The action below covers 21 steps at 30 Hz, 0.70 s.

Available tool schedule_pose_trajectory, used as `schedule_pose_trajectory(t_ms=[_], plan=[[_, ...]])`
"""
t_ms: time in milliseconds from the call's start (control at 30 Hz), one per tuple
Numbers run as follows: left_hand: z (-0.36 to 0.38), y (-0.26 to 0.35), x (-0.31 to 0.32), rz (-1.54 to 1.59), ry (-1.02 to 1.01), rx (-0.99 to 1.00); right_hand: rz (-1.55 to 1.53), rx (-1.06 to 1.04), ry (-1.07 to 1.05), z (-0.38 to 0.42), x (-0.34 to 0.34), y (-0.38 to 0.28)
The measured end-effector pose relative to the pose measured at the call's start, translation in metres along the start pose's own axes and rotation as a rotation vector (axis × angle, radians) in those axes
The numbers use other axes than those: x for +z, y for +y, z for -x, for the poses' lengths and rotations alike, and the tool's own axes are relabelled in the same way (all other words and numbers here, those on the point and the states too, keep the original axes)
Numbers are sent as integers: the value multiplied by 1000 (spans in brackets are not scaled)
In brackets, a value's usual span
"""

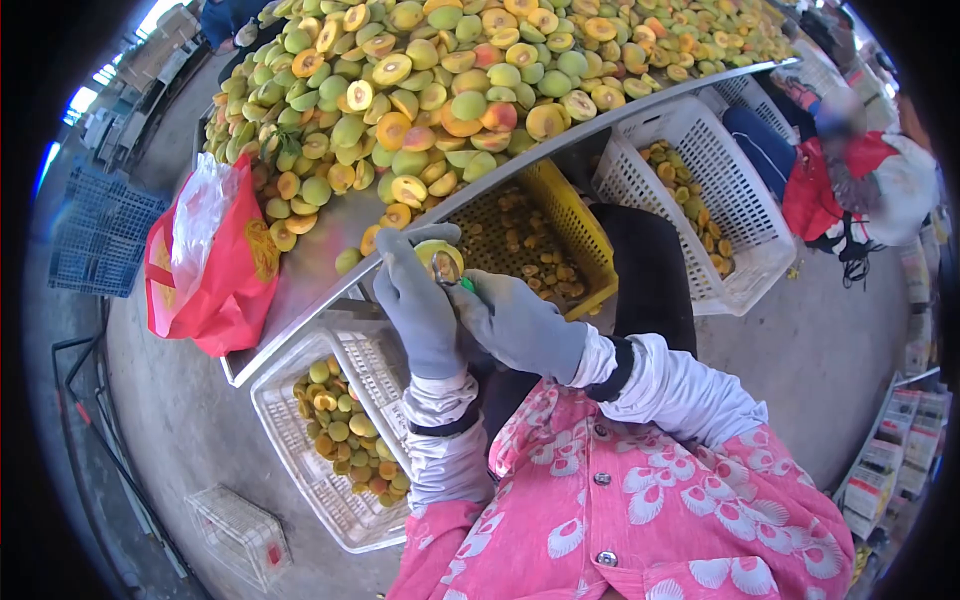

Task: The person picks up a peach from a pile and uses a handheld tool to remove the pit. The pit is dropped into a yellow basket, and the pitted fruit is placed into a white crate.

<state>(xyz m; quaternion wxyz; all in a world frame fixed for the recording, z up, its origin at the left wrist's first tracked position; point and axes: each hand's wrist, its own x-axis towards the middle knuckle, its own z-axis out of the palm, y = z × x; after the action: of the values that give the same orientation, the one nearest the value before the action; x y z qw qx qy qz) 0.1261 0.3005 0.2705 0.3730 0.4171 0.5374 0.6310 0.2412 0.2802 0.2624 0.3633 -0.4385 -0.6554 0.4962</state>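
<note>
My left hand (415,300), in a grey glove, is closed around a yellow-green apricot-like fruit half (430,249) with its cut face towards me. My right hand (520,325), gloved in grey too, grips a small green-handled spoon (467,284). Its metal tip touches the cut face, and most of its handle is hidden in the glove. Both hands meet just in front of the metal table edge (480,185). Beyond them lies a large heap of whole and halved fruit (420,100).
Below the table edge hangs a yellow crate (590,240) with pits and scraps. White crates of fruit stand at lower left (265,400) and right (740,200). A red bag (205,270) sits on the table's left corner. Another person (850,190) is at far right.
</note>
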Motion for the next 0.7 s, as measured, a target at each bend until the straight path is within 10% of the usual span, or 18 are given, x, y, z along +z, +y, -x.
schedule_pose_trajectory(t_ms=[233, 300, 433, 567, 700], plan=[[4, 9, 3, -215, -7, 70, -74, 137, -67, 0, 2, 11], [0, 22, 1, -242, -89, -301, -111, 294, -137, 0, -9, -1], [-16, 17, -9, 112, -399, -432, -533, 597, -430, -3, -27, -17], [-21, -25, -9, -26, -449, -4, -901, 686, -559, -3, -32, -6], [-24, -27, 4, -240, -270, 23, -1277, 728, -796, -8, -34, 22]])
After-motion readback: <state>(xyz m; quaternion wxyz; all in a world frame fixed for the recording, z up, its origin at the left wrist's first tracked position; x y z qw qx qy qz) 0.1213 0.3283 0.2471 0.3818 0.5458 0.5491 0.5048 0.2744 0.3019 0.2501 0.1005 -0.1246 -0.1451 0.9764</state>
